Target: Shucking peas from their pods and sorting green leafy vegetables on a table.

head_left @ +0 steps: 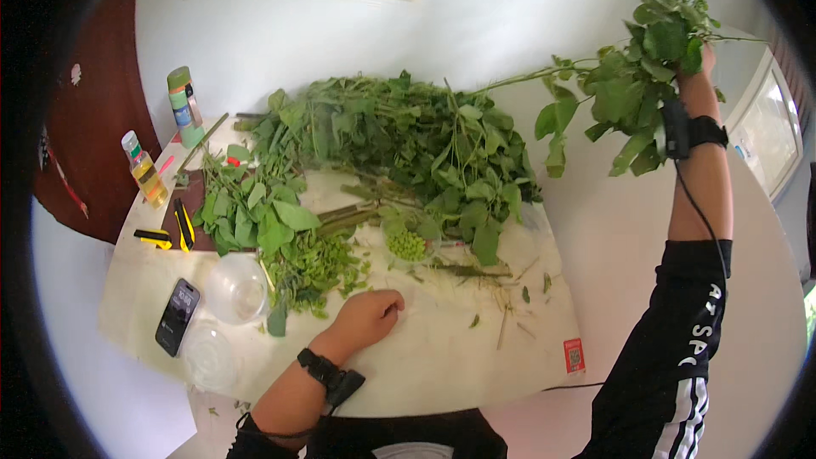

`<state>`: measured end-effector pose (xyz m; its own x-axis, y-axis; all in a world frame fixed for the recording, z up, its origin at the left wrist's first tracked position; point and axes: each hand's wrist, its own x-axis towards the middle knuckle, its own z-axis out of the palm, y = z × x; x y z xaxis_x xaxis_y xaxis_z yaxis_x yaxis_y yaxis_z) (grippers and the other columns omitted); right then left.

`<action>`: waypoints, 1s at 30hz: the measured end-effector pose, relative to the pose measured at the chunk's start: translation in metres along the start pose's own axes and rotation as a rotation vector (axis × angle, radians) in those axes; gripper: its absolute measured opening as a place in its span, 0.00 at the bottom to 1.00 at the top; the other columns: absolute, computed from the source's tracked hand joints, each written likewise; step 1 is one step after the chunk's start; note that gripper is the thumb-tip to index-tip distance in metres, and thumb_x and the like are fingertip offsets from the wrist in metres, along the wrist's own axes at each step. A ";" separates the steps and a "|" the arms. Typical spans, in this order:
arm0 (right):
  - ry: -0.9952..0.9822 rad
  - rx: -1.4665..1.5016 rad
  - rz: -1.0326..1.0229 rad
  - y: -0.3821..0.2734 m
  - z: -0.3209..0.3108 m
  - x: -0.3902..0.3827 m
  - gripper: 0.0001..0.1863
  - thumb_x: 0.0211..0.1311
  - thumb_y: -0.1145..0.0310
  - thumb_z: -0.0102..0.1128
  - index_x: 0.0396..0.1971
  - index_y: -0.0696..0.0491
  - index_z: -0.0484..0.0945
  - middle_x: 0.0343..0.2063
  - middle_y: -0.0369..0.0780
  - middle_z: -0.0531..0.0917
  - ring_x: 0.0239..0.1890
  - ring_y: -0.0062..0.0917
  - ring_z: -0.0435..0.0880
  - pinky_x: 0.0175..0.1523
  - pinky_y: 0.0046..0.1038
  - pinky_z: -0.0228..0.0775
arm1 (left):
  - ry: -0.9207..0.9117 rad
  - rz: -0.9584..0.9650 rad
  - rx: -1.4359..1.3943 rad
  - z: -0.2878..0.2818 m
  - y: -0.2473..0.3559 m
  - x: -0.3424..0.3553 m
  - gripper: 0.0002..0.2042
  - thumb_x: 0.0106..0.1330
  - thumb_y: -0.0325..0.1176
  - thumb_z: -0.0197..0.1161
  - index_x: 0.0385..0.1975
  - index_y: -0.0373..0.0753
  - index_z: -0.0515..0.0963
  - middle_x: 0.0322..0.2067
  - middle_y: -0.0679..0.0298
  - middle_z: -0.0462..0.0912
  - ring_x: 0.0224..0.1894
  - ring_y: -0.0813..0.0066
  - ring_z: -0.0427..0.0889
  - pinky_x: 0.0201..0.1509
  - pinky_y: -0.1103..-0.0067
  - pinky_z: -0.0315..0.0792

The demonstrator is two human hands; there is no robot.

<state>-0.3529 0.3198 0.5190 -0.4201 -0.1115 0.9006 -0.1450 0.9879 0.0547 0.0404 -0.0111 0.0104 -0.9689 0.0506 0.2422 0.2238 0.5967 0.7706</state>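
The left hand (367,321) rests on the near part of the table (450,357), its fingers folded in a loose fist with nothing visible in them. To its left lie a clear dish (209,357), a phone (177,317) and a clear bowl (228,296); well to its right, by the table edge, is a red card (575,355). Just beyond the hand are picked leaves (310,276), then green beans (406,246) and loose scraps (506,314). The leafy branch (620,89) lies far off to the right and beyond, raised past the table's right side. The right hand (707,61) is much the nearer, its fingers wrapped on the branch, though leaves hide most of the grip. The branch's long axis runs leftward from there, its thin stem slanting down to the big pile (382,132); whether it is free of the pile I cannot tell. That pile, with the beans before it, stands between the left hand and the stem. Leftward are two yellow knives (184,225), a bottle (149,177) and a flask (184,106).
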 end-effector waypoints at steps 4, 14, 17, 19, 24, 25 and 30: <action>0.052 0.044 -0.077 0.026 -0.033 -0.020 0.15 0.64 0.65 0.58 0.48 0.55 0.79 0.42 0.41 0.83 0.43 0.26 0.80 0.48 0.30 0.70 | 0.080 0.044 -0.027 0.002 0.002 0.008 0.06 0.60 0.29 0.55 0.35 0.40 0.77 0.28 0.54 0.80 0.31 0.52 0.79 0.35 0.65 0.72; -0.127 0.747 0.199 0.066 -0.045 -0.082 0.15 0.65 0.67 0.54 0.49 0.56 0.77 0.42 0.41 0.82 0.41 0.26 0.82 0.43 0.30 0.74 | 0.425 0.063 0.400 -0.008 0.034 0.034 0.14 0.61 0.34 0.64 0.44 0.41 0.73 0.34 0.57 0.77 0.31 0.54 0.80 0.34 0.65 0.74; -0.179 1.002 0.280 0.044 -0.040 -0.104 0.15 0.65 0.67 0.53 0.49 0.56 0.77 0.43 0.41 0.82 0.40 0.26 0.83 0.42 0.30 0.76 | 0.342 -0.016 0.468 -0.014 0.026 0.038 0.13 0.61 0.35 0.65 0.42 0.40 0.73 0.35 0.56 0.77 0.32 0.53 0.80 0.35 0.64 0.74; -0.158 1.098 0.324 0.059 -0.040 -0.045 0.15 0.66 0.68 0.52 0.49 0.56 0.77 0.43 0.41 0.82 0.40 0.26 0.83 0.41 0.30 0.76 | 0.306 0.028 0.426 -0.005 0.032 0.055 0.12 0.61 0.35 0.64 0.41 0.40 0.73 0.37 0.55 0.78 0.32 0.53 0.80 0.35 0.63 0.74; -0.258 1.506 0.471 0.056 -0.008 -0.086 0.15 0.66 0.69 0.50 0.50 0.56 0.76 0.43 0.41 0.81 0.39 0.26 0.84 0.38 0.31 0.79 | 0.378 -0.074 0.301 -0.029 0.040 0.018 0.11 0.62 0.34 0.64 0.38 0.38 0.72 0.35 0.56 0.76 0.30 0.55 0.79 0.34 0.65 0.72; -0.255 1.495 0.480 0.064 -0.007 -0.085 0.15 0.66 0.69 0.50 0.50 0.56 0.76 0.43 0.41 0.81 0.39 0.26 0.84 0.38 0.31 0.79 | 0.421 -0.020 0.256 -0.029 0.041 0.011 0.10 0.61 0.32 0.65 0.36 0.38 0.71 0.31 0.57 0.74 0.26 0.61 0.77 0.32 0.70 0.72; -0.205 1.473 0.498 0.054 -0.027 -0.106 0.15 0.68 0.70 0.47 0.51 0.56 0.75 0.44 0.40 0.81 0.42 0.25 0.83 0.40 0.30 0.78 | 0.451 0.003 0.173 -0.041 0.053 -0.057 0.10 0.58 0.27 0.67 0.34 0.37 0.72 0.25 0.61 0.70 0.23 0.70 0.72 0.27 0.77 0.69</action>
<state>-0.2922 0.3881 0.4383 -0.7827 0.0479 0.6206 -0.6221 -0.0279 -0.7824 0.1115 -0.0149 0.0613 -0.8175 -0.2772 0.5048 0.1681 0.7235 0.6695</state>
